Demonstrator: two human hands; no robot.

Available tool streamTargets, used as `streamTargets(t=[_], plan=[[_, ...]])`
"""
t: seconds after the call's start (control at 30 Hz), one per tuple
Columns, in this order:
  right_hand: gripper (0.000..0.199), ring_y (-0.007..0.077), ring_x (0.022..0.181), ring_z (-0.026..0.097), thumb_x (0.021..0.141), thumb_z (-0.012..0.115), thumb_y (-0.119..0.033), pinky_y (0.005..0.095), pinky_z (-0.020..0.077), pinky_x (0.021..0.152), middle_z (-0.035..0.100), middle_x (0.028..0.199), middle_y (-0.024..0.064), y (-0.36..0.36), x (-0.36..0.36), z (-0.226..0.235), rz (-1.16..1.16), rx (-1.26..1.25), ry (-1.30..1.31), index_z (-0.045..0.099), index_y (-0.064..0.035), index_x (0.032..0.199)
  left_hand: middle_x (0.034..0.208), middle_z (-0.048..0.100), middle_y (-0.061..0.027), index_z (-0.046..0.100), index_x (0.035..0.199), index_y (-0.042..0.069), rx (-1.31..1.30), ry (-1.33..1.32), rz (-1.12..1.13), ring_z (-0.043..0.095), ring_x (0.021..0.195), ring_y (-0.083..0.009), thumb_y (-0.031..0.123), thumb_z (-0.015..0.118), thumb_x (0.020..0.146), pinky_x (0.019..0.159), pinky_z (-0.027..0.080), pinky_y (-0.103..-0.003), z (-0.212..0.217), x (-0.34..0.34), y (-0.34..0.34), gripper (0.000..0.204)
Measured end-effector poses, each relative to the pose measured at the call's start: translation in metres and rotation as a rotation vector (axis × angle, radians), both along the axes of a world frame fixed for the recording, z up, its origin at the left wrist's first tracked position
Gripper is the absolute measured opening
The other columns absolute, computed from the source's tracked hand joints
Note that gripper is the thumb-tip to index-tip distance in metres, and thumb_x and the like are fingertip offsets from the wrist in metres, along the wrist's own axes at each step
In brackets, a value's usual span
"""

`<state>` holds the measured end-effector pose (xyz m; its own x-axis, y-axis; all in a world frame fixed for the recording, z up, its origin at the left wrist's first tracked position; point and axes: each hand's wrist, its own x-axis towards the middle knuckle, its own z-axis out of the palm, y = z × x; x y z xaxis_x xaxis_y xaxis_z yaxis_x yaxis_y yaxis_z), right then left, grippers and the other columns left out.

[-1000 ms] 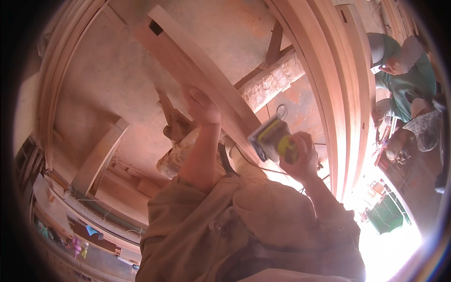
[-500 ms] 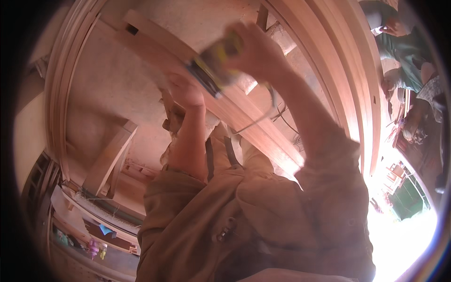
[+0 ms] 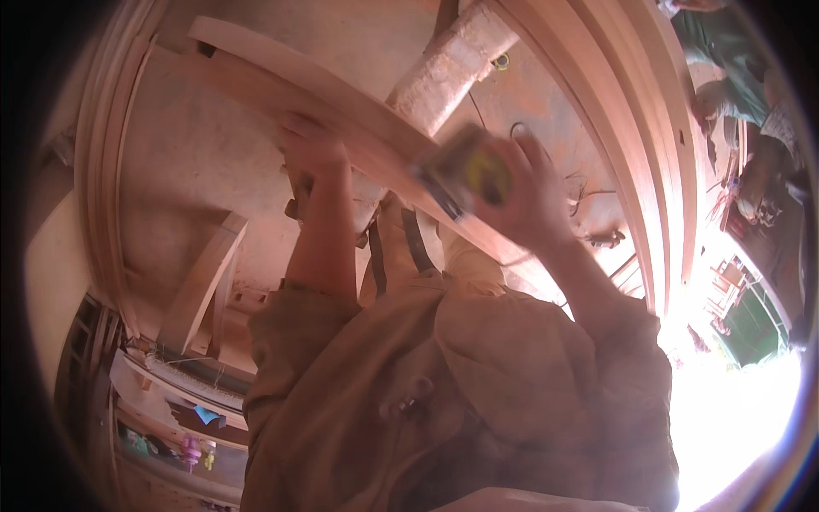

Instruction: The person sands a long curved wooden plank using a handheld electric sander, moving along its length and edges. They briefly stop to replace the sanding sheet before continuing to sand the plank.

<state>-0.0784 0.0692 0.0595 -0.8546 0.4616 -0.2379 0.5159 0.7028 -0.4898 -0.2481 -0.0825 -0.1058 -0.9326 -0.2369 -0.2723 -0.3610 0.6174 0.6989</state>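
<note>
Dusty workshop floor, stacked timber frames (image 3: 631,128) on the right | my left hand (image 3: 311,145) pressed flat on the long wooden beam (image 3: 341,102), fingers spread | right hand (image 3: 529,188) wrapped around a yellow sander (image 3: 465,171) on that beam | looks like mid-sanding, next pass needs steady pressure | sander's blurred, pad hidden

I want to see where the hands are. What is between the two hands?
In the head view, a bare stretch of the long wooden plank runs between the left hand and the right hand, which holds the yellow sander.
</note>
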Motion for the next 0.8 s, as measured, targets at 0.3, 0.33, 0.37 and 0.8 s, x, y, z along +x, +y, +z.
streamTargets(t=[0.3, 0.33, 0.37, 0.8], plan=[[0.053, 0.0330, 0.094, 0.060, 0.062, 0.075, -0.021, 0.0425, 0.0519, 0.075, 0.053, 0.109, 0.0118, 0.020, 0.043, 0.011, -0.164, -0.142, -0.213, 0.054, -0.0146, 0.110, 0.103, 0.061, -0.0206, 0.054, 0.106, 0.001, -0.495, 0.277, -0.362, 0.061, 0.093, -0.0373, 0.028, 0.041, 0.091, 0.078, 0.051, -0.043, -0.048, -0.016, -0.033, 0.034], [0.055, 0.0329, 0.093, 0.060, 0.063, 0.076, -0.025, 0.0430, 0.0520, 0.075, 0.053, 0.107, 0.0117, 0.022, 0.080, 0.013, -0.203, -0.111, -0.235, 0.054, -0.0139, 0.113, 0.106, 0.061, -0.0202, 0.054, 0.111, 0.001, -0.400, 0.256, -0.360, 0.061, 0.094, -0.0363, 0.030, 0.037, 0.092, 0.079, 0.051, -0.041, -0.052, -0.018, -0.037, 0.038], [0.057, 0.0328, 0.092, 0.060, 0.065, 0.077, -0.029, 0.0435, 0.0522, 0.075, 0.052, 0.104, 0.0116, 0.025, 0.118, 0.014, -0.238, -0.078, -0.259, 0.054, -0.0133, 0.115, 0.110, 0.061, -0.0198, 0.054, 0.116, 0.001, -0.304, 0.231, -0.355, 0.060, 0.096, -0.0353, 0.031, 0.034, 0.094, 0.080, 0.051, -0.039, -0.055, -0.018, -0.037, 0.043], [0.050, 0.0304, 0.095, 0.059, 0.066, 0.076, -0.027, 0.0425, 0.0517, 0.073, 0.056, 0.105, 0.0113, 0.030, 0.117, 0.011, -0.301, -0.115, -0.204, 0.056, -0.0153, 0.110, 0.096, 0.063, -0.0144, 0.057, 0.097, -0.002, -0.777, 0.205, -0.440, 0.066, 0.081, -0.0260, 0.030, 0.055, 0.086, 0.064, 0.056, -0.033, -0.049, -0.036, -0.044, 0.034]])
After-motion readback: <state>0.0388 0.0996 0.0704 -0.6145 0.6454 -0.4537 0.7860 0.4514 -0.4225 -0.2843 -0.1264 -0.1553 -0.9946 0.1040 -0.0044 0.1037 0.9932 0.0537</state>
